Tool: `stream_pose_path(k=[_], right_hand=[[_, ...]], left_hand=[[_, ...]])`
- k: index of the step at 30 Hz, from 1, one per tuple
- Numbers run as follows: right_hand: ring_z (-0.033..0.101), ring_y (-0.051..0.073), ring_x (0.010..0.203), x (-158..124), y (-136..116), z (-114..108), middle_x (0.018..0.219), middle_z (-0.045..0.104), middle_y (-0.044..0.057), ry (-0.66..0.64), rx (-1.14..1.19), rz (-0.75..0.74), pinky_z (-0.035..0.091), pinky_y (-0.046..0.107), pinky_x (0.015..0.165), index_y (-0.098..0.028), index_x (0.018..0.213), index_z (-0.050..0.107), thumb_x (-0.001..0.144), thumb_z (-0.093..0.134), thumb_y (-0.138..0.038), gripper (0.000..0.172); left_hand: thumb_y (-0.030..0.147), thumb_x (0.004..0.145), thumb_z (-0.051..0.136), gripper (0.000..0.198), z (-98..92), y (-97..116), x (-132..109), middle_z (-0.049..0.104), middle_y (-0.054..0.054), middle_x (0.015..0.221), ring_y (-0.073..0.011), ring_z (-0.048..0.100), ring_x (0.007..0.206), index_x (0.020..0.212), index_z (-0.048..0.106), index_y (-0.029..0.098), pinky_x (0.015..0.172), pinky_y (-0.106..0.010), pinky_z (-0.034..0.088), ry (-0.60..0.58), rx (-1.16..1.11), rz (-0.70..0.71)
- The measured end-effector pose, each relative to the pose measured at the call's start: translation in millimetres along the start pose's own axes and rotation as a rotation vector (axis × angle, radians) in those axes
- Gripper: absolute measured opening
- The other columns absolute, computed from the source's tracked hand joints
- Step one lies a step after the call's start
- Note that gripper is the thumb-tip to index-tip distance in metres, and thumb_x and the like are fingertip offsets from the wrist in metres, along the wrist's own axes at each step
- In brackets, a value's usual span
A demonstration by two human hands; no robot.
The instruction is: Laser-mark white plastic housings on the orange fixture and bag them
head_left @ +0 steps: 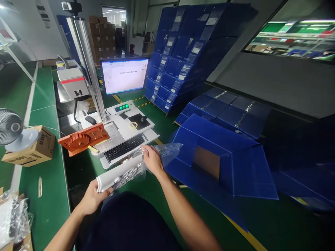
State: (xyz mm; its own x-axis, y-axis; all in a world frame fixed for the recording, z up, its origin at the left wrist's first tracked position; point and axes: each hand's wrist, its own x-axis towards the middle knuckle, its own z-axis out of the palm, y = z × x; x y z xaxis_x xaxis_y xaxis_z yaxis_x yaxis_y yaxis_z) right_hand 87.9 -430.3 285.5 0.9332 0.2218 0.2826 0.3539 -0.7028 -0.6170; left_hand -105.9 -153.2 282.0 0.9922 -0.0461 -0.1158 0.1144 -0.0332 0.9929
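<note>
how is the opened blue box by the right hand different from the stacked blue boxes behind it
The opened blue box lies with its flaps spread and a brown panel showing, while the stacked blue boxes are shut and piled in tall columns. The opened blue box lies close to the right hand; the stacked blue boxes stand farther back. The stacked blue boxes carry white labels; the opened one shows none. Both are the same deep blue, apparently corrugated plastic.
</note>
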Motion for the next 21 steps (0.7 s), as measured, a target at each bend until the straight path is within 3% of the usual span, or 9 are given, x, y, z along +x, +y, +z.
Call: stream_pose_path(k=[5,9,12,16,21], right_hand=[[0.071,0.028,0.111,-9.0,-4.4,-10.1,0.123,0.076,0.01,-0.068,-0.046,0.01,0.057,0.039,0.097,-0.027,0.132,0.077,0.106,0.051,-0.021,0.037],[0.072,0.025,0.107,-9.4,-23.9,-15.5,0.124,0.075,0.008,-0.121,-0.042,-0.063,0.056,0.035,0.093,-0.029,0.132,0.077,0.109,0.053,-0.024,0.034],[0.072,0.023,0.105,-4.7,-38.5,-22.2,0.125,0.075,0.007,-0.11,-0.047,-0.095,0.056,0.032,0.092,-0.03,0.134,0.076,0.109,0.054,-0.023,0.033],[0.071,0.023,0.109,-1.3,-56.4,-34.4,0.126,0.075,0.007,-0.13,-0.017,-0.105,0.055,0.033,0.097,-0.027,0.131,0.076,0.108,0.056,-0.019,0.032],[0.071,0.023,0.107,2.8,-101.0,-54.7,0.123,0.075,0.006,-0.191,-0.01,-0.178,0.055,0.034,0.095,-0.028,0.128,0.077,0.107,0.06,-0.019,0.029]], left_hand=[[0.055,0.09,0.087,0.063,2.2,9.0,0.6,0.083,-0.016,0.12,-0.031,0.076,0.105,0.138,0.078,0.014,0.1,-0.043,0.062,-0.064,0.017,0.025],[0.058,0.086,0.088,0.059,0.2,6.3,14.6,0.084,-0.013,0.108,-0.0292,0.075,0.095,0.125,0.083,0.014,0.09,-0.04,0.064,-0.011,-0.027,0.036],[0.059,0.083,0.09,0.059,14.8,4.0,29.3,0.083,-0.012,0.102,-0.0262,0.073,0.086,0.118,0.084,0.013,0.081,-0.036,0.062,-0.024,-0.03,0.056],[0.057,0.087,0.088,0.057,41.2,10.3,44.3,0.081,-0.011,0.103,-0.0243,0.071,0.087,0.124,0.08,0.014,0.079,-0.033,0.06,-0.149,-0.006,0.08],[0.053,0.087,0.088,0.046,53.4,19.4,68.9,0.076,-0.006,0.094,-0.0206,0.067,0.08,0.111,0.074,0.016,0.075,-0.032,0.059,-0.152,0.035,0.165]])
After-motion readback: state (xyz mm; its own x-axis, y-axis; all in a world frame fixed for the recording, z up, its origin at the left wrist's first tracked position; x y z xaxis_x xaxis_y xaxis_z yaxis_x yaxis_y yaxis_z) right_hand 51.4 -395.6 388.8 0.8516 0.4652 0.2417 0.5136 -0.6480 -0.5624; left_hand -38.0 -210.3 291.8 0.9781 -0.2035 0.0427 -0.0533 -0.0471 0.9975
